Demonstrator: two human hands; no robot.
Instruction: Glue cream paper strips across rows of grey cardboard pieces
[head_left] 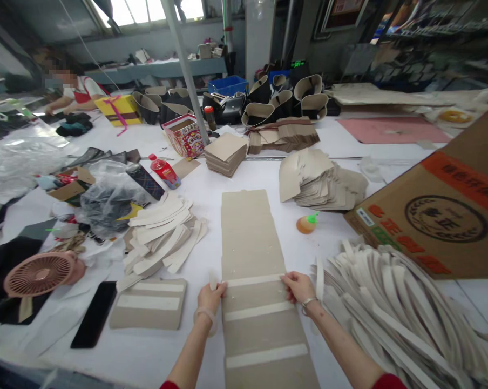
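A long row of overlapping beige panels (248, 232) runs up the middle of the white table, with pale strips lying across the nearer ones. My left hand (210, 300) pinches the left end of the farthest pale strip (254, 280) at the panel's edge. At the other end of that strip, my right hand (299, 287) is closed with thumb and finger on it. Something whitish (213, 279) shows at a finger of my left hand; I cannot tell what it is. Two strips lie across a separate beige panel stack (149, 303) to the left.
Loose pale strips (373, 302) heap at the right beside a cardboard box (438, 216). A glue bottle (306, 223) with a green tip stands near cut pieces (320, 181). Leftward are a phone (94, 314), a pink fan (41, 274) and curved pieces (163, 232). A person works far left.
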